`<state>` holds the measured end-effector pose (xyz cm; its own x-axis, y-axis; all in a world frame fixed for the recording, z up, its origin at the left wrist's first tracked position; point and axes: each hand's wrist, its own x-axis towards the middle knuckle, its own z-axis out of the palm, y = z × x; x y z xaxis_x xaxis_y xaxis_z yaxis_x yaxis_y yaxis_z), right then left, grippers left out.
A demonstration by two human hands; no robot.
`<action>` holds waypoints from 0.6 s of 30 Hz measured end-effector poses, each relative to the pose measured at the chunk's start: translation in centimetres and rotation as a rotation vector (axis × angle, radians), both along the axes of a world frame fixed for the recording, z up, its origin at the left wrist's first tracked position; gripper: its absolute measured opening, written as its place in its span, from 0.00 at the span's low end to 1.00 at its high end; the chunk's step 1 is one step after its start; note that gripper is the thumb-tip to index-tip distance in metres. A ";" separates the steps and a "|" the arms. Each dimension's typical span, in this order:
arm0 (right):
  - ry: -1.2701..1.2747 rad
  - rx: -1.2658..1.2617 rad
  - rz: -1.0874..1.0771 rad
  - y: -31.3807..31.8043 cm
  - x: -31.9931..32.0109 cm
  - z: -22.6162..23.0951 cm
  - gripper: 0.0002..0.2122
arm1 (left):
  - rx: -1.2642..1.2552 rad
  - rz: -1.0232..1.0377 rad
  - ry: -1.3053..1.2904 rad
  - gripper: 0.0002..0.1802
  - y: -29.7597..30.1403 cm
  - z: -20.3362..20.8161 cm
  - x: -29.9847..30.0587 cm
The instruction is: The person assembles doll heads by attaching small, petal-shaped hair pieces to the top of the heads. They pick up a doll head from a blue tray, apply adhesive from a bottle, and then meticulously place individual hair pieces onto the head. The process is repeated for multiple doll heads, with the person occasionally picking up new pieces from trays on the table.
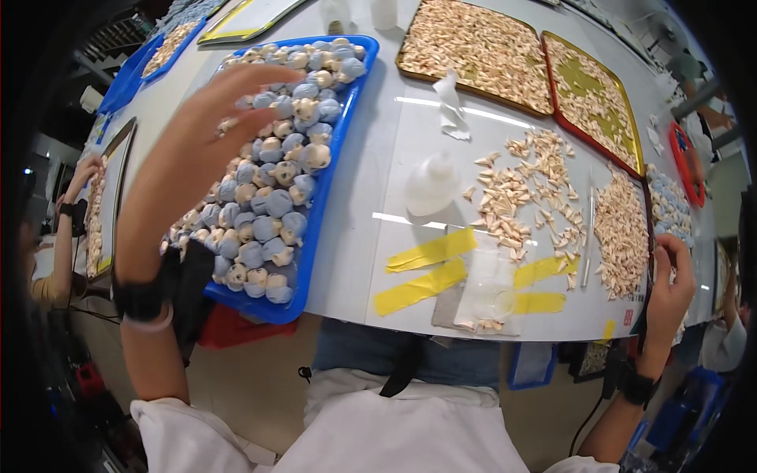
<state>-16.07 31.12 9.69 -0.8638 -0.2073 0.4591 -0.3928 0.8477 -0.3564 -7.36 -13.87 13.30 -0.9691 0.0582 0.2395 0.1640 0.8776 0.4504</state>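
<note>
Across the frame, a white tabletop [351, 260] is spread. At upper left, the left hand [213, 102] is held, thumb and fingers apart, over blue-and-cream balls [277, 203] heaped in a blue tray [316, 236]. At right, the right hand [670, 292] is set by a dark edge [650, 229]; its grip cannot be told. Cream pieces [503, 199] are scattered right of centre.

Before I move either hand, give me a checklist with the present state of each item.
1. Left hand free of any held thing: cannot tell; fingers spread over the blue tray.
2. Balls inside the blue tray: ok.
3. Right hand free: cannot tell what it grips.
4. Bottle standing upright: ok.
5. Pieces near the bottle gathered in a tray: not ok, loose on the table.
</note>
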 end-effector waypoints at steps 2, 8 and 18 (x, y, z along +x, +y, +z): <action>-0.002 -0.028 0.004 -0.6 0.5 0.0 0.04 | -0.110 -0.019 -0.069 0.14 0.8 -1.7 -1.5; -0.151 -0.329 0.086 2.4 1.2 0.1 0.04 | -0.059 0.129 -0.298 0.12 0.0 -1.1 -0.5; -0.308 -0.528 0.063 1.2 3.6 1.0 0.06 | 0.845 0.056 0.000 0.13 5.9 -1.6 8.4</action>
